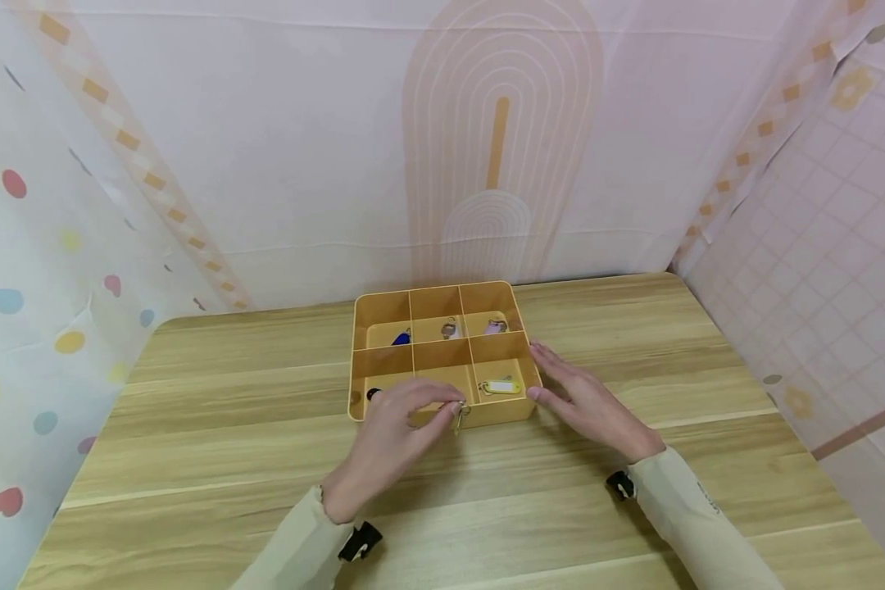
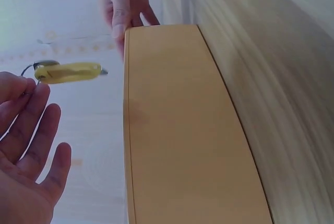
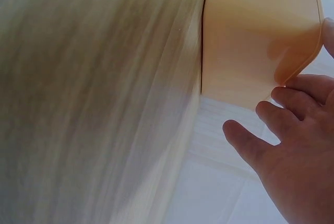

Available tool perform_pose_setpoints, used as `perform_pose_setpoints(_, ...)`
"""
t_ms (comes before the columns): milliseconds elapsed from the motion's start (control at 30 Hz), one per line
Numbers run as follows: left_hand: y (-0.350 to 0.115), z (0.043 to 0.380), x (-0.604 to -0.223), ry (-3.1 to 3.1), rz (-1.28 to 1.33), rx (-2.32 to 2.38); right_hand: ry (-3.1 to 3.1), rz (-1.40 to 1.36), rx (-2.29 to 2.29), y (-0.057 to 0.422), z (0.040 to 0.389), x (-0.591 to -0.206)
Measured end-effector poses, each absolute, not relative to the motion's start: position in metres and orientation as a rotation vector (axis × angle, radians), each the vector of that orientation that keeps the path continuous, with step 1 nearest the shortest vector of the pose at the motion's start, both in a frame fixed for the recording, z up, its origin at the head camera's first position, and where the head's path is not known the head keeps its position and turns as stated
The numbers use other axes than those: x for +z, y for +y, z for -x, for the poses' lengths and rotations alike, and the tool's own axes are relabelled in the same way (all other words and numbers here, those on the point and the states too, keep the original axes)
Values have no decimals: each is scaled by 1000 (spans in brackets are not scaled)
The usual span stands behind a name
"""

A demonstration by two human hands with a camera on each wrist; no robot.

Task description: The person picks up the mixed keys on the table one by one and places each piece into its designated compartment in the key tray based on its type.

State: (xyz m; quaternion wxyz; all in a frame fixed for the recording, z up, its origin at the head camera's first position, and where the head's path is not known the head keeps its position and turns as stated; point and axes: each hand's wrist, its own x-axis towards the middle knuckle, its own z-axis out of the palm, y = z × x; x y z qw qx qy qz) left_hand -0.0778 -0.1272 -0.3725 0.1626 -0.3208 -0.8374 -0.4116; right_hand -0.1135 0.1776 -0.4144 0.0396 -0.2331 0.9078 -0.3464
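Note:
My left hand (image 1: 398,430) is at the front edge of an orange six-compartment box (image 1: 442,416). Thumb and forefinger pinch the ring of a keychain (image 1: 460,416); its yellow tag (image 2: 70,72) shows in the left wrist view, with a metal tip poking out past it. The other left fingers are spread. My right hand (image 1: 586,401) touches the box's right side, fingers fairly straight, as the right wrist view also shows. In the front right compartment lies a yellow key tag (image 1: 501,387). The left hand partly covers the front left and front middle compartments.
The back row holds a blue tag (image 1: 401,338) at left, a key with a pale tag (image 1: 451,329) in the middle and a pinkish tag (image 1: 496,327) at right. A black item (image 1: 373,394) shows at front left. A patterned curtain stands behind the wooden table (image 1: 251,393).

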Motion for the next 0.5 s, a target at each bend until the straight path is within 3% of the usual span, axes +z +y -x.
perform_pose_setpoints(500, -85, 111, -373, -2366, 872, -1138, 2785, 731, -1079, 178, 114, -415)
